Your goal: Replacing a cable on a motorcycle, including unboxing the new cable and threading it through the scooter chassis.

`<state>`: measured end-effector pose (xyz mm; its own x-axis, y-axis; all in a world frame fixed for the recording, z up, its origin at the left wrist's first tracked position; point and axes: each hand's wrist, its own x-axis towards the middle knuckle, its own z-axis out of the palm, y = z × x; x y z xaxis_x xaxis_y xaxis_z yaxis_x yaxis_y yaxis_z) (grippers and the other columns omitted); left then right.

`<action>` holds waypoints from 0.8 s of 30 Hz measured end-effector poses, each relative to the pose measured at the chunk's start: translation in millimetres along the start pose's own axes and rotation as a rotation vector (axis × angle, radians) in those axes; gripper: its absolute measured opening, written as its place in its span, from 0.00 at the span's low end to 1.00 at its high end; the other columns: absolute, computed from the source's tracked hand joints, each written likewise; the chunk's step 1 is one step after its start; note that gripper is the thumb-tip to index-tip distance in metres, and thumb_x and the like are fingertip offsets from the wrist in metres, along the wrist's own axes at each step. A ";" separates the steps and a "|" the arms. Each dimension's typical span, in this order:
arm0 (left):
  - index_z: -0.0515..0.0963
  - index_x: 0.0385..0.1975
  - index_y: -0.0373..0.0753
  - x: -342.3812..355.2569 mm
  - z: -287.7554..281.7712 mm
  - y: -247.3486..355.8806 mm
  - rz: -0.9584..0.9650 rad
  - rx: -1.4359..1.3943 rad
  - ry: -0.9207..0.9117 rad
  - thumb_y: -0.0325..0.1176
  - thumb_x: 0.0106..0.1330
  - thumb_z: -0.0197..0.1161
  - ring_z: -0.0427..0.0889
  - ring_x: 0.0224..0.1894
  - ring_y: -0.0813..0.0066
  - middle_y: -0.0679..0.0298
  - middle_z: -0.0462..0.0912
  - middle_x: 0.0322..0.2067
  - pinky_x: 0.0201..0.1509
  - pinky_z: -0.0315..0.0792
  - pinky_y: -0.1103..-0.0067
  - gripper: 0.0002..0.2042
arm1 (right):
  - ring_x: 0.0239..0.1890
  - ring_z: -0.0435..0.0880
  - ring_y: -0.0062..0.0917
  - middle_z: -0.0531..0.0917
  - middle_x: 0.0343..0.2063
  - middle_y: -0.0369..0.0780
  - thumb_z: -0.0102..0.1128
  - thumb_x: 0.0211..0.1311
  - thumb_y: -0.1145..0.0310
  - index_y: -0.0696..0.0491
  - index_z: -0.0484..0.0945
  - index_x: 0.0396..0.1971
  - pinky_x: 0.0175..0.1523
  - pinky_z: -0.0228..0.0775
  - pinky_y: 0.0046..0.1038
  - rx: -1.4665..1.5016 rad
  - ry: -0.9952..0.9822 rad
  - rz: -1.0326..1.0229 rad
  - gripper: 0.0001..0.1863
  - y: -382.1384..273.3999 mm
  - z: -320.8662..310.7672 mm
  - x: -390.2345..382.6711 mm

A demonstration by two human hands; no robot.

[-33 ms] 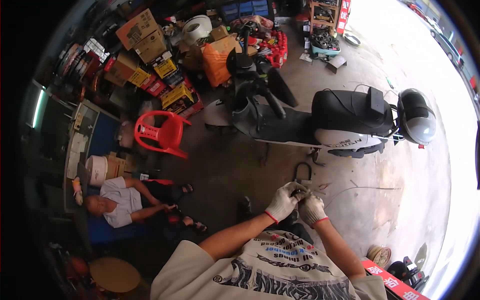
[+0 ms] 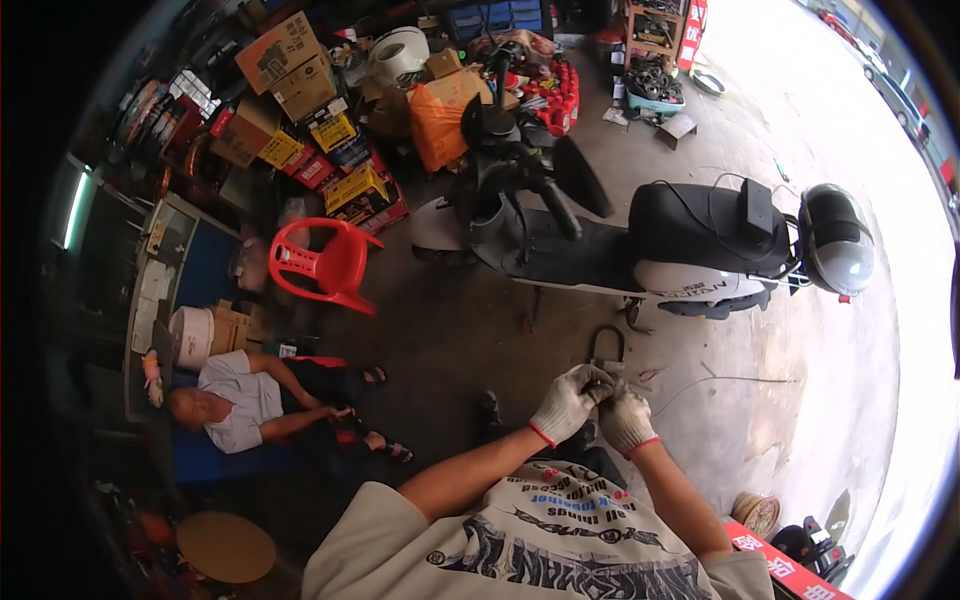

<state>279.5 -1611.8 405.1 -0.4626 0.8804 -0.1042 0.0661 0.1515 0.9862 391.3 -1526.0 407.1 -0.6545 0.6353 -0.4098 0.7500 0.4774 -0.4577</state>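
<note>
The gloved left hand (image 2: 566,408) and right hand (image 2: 627,416) meet, fingers curled; whether they pinch anything, I cannot tell. Just beyond, on the floor (image 2: 790,340), a dark U-shaped bar (image 2: 593,345) lies near-to-far, bend farthest.

The person wears a knit glove on each hand. The left glove (image 2: 563,408) and the right glove (image 2: 626,420) are off-white, and each has a thin red edge at the wrist. The fingers (image 2: 597,389) of the left one look grey and smudgy. The T-shirt (image 2: 395,535) is pale beige, with wide, short sleeves (image 2: 345,535). Big, spiky dark letters (image 2: 560,560) run across it, beside a small round mark (image 2: 436,557). Smaller letters (image 2: 600,517) are black, blue and red. The trousers (image 2: 602,462) look dark, and so does a shoe (image 2: 490,412).
</note>
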 end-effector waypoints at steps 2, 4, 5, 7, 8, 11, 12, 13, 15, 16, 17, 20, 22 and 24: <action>0.78 0.40 0.35 -1.9 -34.2 -14.2 0.062 -0.045 0.050 0.29 0.67 0.62 0.81 0.36 0.79 0.65 0.83 0.35 0.43 0.75 0.81 0.06 | 0.48 0.82 0.44 0.83 0.43 0.49 0.53 0.64 0.59 0.51 0.75 0.47 0.50 0.74 0.42 -0.041 -0.033 -0.066 0.16 -12.5 2.5 2.6; 0.78 0.37 0.35 1.7 -81.2 -9.6 -0.088 -0.284 0.111 0.31 0.69 0.62 0.78 0.30 0.82 0.67 0.81 0.31 0.36 0.74 0.83 0.05 | 0.46 0.82 0.46 0.83 0.40 0.52 0.52 0.66 0.60 0.48 0.80 0.42 0.49 0.74 0.43 -0.067 -0.031 -0.083 0.12 5.5 21.1 7.9; 0.79 0.37 0.36 5.0 -106.7 -15.9 -0.084 -0.356 0.166 0.32 0.69 0.61 0.76 0.25 0.83 0.67 0.80 0.28 0.30 0.72 0.83 0.06 | 0.45 0.83 0.46 0.84 0.38 0.50 0.51 0.67 0.59 0.50 0.81 0.40 0.49 0.74 0.43 -0.129 -0.080 -0.028 0.12 14.8 30.0 10.6; 0.79 0.37 0.36 13.0 -157.1 -31.8 -0.120 -0.429 0.224 0.32 0.69 0.61 0.77 0.25 0.82 0.67 0.80 0.27 0.30 0.73 0.83 0.06 | 0.46 0.83 0.44 0.84 0.39 0.49 0.52 0.67 0.60 0.49 0.81 0.40 0.48 0.74 0.43 -0.282 -0.214 0.075 0.12 37.9 46.8 8.2; 0.80 0.37 0.36 16.1 -182.8 -40.8 -0.159 -0.483 0.293 0.32 0.69 0.61 0.77 0.25 0.82 0.68 0.80 0.26 0.29 0.73 0.82 0.07 | 0.46 0.83 0.44 0.84 0.39 0.49 0.52 0.67 0.60 0.49 0.81 0.40 0.48 0.74 0.43 -0.291 -0.216 0.087 0.12 46.0 55.2 3.8; 0.80 0.37 0.34 28.7 -239.8 -62.2 -0.223 -0.565 0.310 0.34 0.70 0.61 0.77 0.25 0.81 0.67 0.80 0.26 0.30 0.73 0.82 0.08 | 0.41 0.84 0.40 0.85 0.36 0.44 0.54 0.64 0.63 0.49 0.80 0.40 0.44 0.75 0.40 -0.239 -0.290 0.118 0.11 42.8 75.4 -11.7; 0.80 0.37 0.34 33.9 -248.3 -63.4 -0.232 -0.580 0.294 0.34 0.70 0.61 0.77 0.25 0.81 0.67 0.80 0.26 0.30 0.73 0.82 0.08 | 0.41 0.84 0.39 0.86 0.36 0.43 0.54 0.63 0.64 0.49 0.80 0.41 0.44 0.75 0.39 -0.251 -0.279 0.127 0.11 34.3 82.3 -14.0; 0.80 0.38 0.34 39.3 -254.8 -63.8 -0.233 -0.576 0.290 0.34 0.70 0.60 0.78 0.26 0.80 0.66 0.80 0.27 0.31 0.74 0.82 0.09 | 0.40 0.85 0.38 0.86 0.36 0.42 0.54 0.62 0.66 0.48 0.81 0.42 0.44 0.75 0.38 -0.262 -0.267 0.138 0.11 26.9 88.6 -15.1; 0.79 0.38 0.33 51.5 -262.9 -61.2 -0.239 -0.579 0.265 0.35 0.71 0.59 0.78 0.26 0.79 0.65 0.80 0.28 0.33 0.75 0.81 0.10 | 0.43 0.84 0.39 0.85 0.39 0.44 0.55 0.62 0.64 0.48 0.80 0.43 0.46 0.76 0.39 -0.265 -0.333 0.187 0.12 9.4 100.9 -12.8; 0.79 0.40 0.33 58.7 -263.3 -57.2 -0.207 -0.625 0.273 0.35 0.72 0.58 0.78 0.27 0.78 0.64 0.80 0.29 0.35 0.76 0.80 0.11 | 0.47 0.83 0.41 0.85 0.42 0.45 0.55 0.63 0.63 0.48 0.80 0.44 0.48 0.76 0.41 -0.262 -0.399 0.214 0.12 0.6 108.3 -9.4; 0.78 0.42 0.33 66.0 -264.8 -52.8 -0.175 -0.671 0.282 0.36 0.73 0.57 0.78 0.28 0.77 0.63 0.81 0.30 0.36 0.77 0.78 0.12 | 0.47 0.83 0.41 0.85 0.43 0.45 0.54 0.64 0.61 0.46 0.80 0.45 0.49 0.75 0.42 -0.245 -0.425 0.254 0.13 -5.5 119.8 -5.3; 0.76 0.44 0.34 87.9 -271.7 -33.4 -0.284 -0.978 0.194 0.36 0.74 0.55 0.79 0.30 0.75 0.63 0.80 0.32 0.40 0.79 0.74 0.11 | 0.47 0.83 0.42 0.84 0.43 0.46 0.52 0.65 0.58 0.45 0.80 0.45 0.49 0.75 0.42 -0.137 -0.336 0.309 0.14 -31.5 150.0 4.5; 0.76 0.43 0.34 104.1 -275.7 -30.6 -0.260 -1.024 0.142 0.37 0.74 0.55 0.77 0.28 0.76 0.64 0.79 0.29 0.37 0.77 0.75 0.11 | 0.47 0.83 0.42 0.84 0.43 0.46 0.51 0.65 0.58 0.45 0.80 0.45 0.49 0.75 0.42 -0.111 -0.323 0.335 0.15 -55.8 160.0 24.0; 0.75 0.43 0.35 122.0 -282.1 -28.7 -0.232 -1.063 0.099 0.38 0.74 0.55 0.75 0.26 0.77 0.65 0.77 0.27 0.33 0.75 0.76 0.11 | 0.47 0.83 0.43 0.84 0.43 0.46 0.50 0.65 0.57 0.45 0.80 0.46 0.50 0.75 0.42 -0.082 -0.311 0.350 0.15 -77.7 165.1 51.5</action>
<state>-28.2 -1635.5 400.3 -0.4371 0.8334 -0.3383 -0.8075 -0.1980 0.5556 283.6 -1630.5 291.3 -0.3495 0.5605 -0.7508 0.9273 0.3215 -0.1916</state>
